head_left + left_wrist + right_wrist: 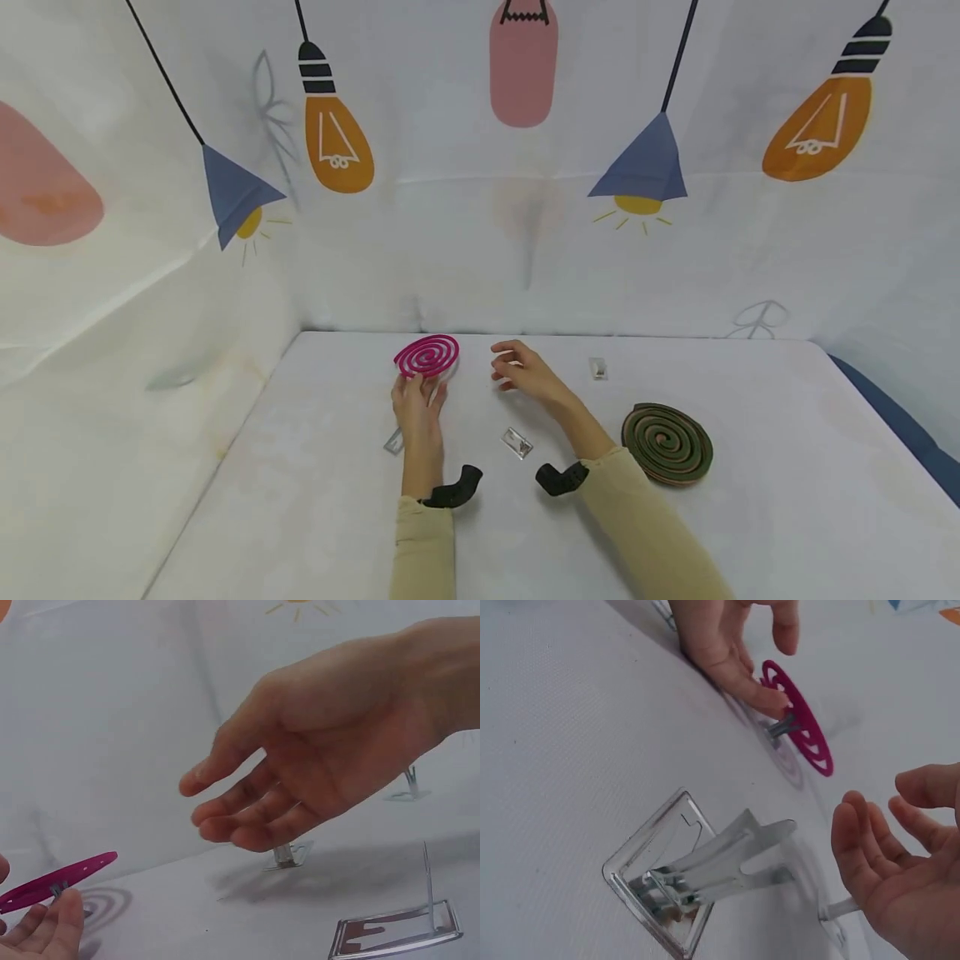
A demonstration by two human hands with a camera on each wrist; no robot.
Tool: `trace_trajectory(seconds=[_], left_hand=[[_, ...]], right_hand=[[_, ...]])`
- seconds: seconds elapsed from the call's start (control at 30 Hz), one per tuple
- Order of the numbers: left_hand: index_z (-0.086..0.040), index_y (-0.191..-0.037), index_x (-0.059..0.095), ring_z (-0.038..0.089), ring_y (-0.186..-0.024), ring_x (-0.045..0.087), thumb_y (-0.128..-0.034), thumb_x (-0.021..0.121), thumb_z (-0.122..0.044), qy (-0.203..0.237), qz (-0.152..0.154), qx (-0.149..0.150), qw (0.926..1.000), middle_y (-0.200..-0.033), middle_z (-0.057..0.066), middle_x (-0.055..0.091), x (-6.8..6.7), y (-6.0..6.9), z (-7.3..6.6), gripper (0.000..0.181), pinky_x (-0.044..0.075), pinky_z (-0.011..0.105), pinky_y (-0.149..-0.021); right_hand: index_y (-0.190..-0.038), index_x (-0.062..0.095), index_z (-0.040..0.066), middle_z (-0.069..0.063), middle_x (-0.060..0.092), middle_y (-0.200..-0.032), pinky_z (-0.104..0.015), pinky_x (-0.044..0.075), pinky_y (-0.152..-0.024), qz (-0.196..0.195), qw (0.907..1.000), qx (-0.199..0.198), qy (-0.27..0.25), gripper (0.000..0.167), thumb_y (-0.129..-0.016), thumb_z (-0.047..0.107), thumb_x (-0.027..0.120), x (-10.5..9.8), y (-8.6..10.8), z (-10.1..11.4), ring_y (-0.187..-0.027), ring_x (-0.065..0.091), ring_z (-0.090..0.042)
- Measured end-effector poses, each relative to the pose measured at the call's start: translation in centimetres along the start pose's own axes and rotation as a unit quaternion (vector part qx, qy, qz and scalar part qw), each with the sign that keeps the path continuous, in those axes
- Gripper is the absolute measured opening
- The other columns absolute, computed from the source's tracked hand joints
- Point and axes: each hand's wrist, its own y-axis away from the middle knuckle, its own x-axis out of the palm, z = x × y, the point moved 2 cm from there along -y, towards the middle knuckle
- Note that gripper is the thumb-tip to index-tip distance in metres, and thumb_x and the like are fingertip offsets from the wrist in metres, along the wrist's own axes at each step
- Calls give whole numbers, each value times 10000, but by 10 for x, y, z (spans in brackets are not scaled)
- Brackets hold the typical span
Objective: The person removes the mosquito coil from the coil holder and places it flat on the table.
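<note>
A pink mosquito coil (427, 356) sits tilted on a small metal stand (781, 727) near the table's back edge. My left hand (420, 408) pinches the coil's near side, with fingers beneath it by the stand in the left wrist view. My right hand (528, 375) hovers to the right of the coil, fingers loosely bent and holding nothing. Below it on the table is another metal stand (517, 442), whose upright prongs show large in the right wrist view. Part of a further metal stand (393, 442) shows beside my left wrist.
A green and brown mosquito coil (667, 444) lies on the white table (300, 500) by my right sleeve. One more metal stand (597, 368) is at the back right. A white wall covering (465, 250) with printed lamps rises behind the table and at its left.
</note>
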Motion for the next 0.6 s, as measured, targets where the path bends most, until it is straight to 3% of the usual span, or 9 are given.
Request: trace_trajectory(seconds=[0.13,0.3,0.47,0.6], left_hand=[[-154,-1462,119,182,-1019,557,-988,428,-137,21,-102,-23,9999,-1226,116,456,0,2,1,566,510,308,-922],[-94,-1477,167,175,-1048,561,-1001,391,-162,-82,39,-49,9999,-1281,127,462,-2,0,-1,530,494,301,-948],[-95,-1471,216,178,-1092,548,-1010,380,-189,-60,78,-207,9997,-1312,105,458,-4,-1,-3,499,476,301,-977],[-105,-1470,236,169,-1080,558,-1008,392,-200,-71,97,-293,9995,-1291,85,488,-3,-1,-5,497,484,295,-967]], right_hand=[[-1363,372,-24,-260,489,-1253,-405,530,-890,1,9992,310,-253,434,-975,123,498,9,-16,-6,-1060,608,-322],[-1414,322,-4,-266,482,-1327,-377,520,-918,43,9917,684,-1086,482,-973,106,482,25,-33,-9,-1095,602,-282],[-1470,223,17,-261,464,-1365,-383,486,-974,3,9687,1116,-2219,539,-983,86,444,39,-45,-15,-1201,548,-323],[-1489,165,28,-249,475,-1376,-381,480,-982,-155,9505,1238,-2845,559,-995,87,420,45,-50,-19,-1249,515,-337]])
